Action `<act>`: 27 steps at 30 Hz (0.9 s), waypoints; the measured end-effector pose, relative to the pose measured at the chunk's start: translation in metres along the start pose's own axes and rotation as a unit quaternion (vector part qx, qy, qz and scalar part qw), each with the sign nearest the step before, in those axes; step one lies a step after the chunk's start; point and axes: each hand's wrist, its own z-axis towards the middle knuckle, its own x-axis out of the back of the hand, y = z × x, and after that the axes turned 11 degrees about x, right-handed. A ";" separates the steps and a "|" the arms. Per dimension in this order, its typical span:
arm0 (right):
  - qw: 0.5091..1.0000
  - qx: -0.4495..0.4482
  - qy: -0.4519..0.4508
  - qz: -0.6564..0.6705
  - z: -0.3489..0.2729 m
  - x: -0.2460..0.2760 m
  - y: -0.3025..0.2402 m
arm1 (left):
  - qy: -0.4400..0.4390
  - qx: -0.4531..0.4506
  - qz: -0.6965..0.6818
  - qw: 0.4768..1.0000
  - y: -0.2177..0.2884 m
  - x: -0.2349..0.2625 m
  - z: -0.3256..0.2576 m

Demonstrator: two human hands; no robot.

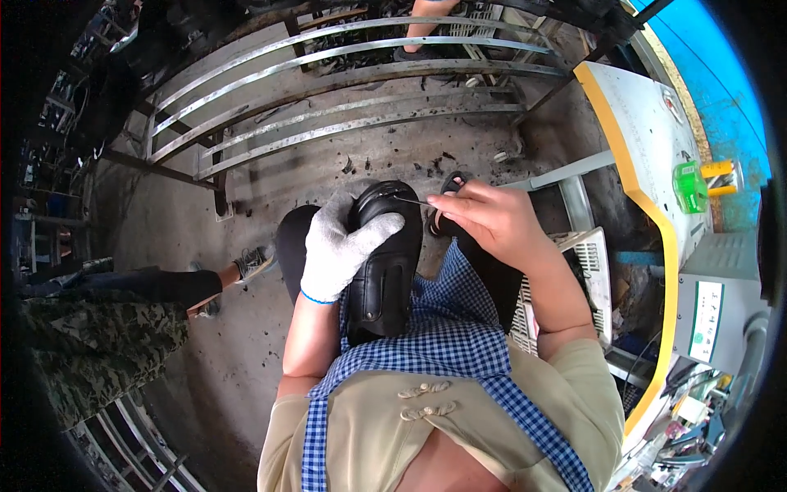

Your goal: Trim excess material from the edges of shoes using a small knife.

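Observation:
A black leather shoe (382, 283) rests on my lap, its rounded end pointing away from me. My left hand (334, 250), in a white knit glove with a blue cuff edge, is closed around its left side, the thumb lying across the top. My bare right hand (493, 217) pinches a thin pointed metal tool (412, 200). The tool's tip meets the shoe's far rounded end near the edge; whether it goes into the material is too small to tell. A blue checked apron (443, 353) covers my lap beneath the shoe.
A metal rail rack (328, 135) stands ahead. At right are a white machine table with a yellow edge (627, 156), a green-labelled bottle (689, 187) and a white plastic crate (602, 283). A person in camouflage cloth (106, 344) sits at left. Dark scraps litter the floor.

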 end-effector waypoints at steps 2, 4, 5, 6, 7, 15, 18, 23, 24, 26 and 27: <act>0.995 0.055 -0.021 -0.082 0.003 0.007 0.000 | -0.004 -0.008 -0.010 1.000 0.000 -0.004 0.000; 0.991 0.072 -0.032 -0.113 0.010 0.016 -0.001 | -0.008 -0.017 -0.021 1.000 0.000 -0.006 -0.001; 0.985 0.090 -0.042 -0.142 0.012 0.018 -0.002 | -0.010 -0.014 -0.021 1.000 0.000 -0.007 -0.001; 0.985 0.089 -0.043 -0.143 0.011 0.017 -0.002 | -0.012 -0.011 -0.021 1.000 0.000 -0.007 -0.001; 0.981 0.095 -0.043 -0.164 0.011 0.015 -0.002 | -0.011 -0.011 -0.022 1.000 0.002 -0.007 -0.002; 0.985 0.046 0.002 -0.167 0.001 -0.011 -0.005 | -0.010 -0.011 -0.005 1.000 0.005 -0.007 -0.003; 0.989 0.009 0.028 -0.145 -0.001 -0.021 -0.010 | 0.003 -0.034 -0.010 0.999 0.007 -0.009 -0.004; 0.989 -0.004 0.089 -0.121 -0.005 -0.038 -0.007 | 0.017 -0.044 0.011 0.999 0.009 -0.009 -0.005; 0.989 -0.005 0.088 -0.121 -0.005 -0.036 -0.008 | 0.021 -0.046 0.014 0.999 0.010 -0.009 -0.006; 0.993 -0.055 0.050 -0.093 -0.002 -0.032 -0.014 | 0.020 -0.040 0.025 0.999 0.009 -0.007 -0.006; 0.993 -0.055 0.050 -0.093 -0.001 -0.030 -0.013 | 0.018 -0.035 0.035 0.999 0.008 -0.005 -0.006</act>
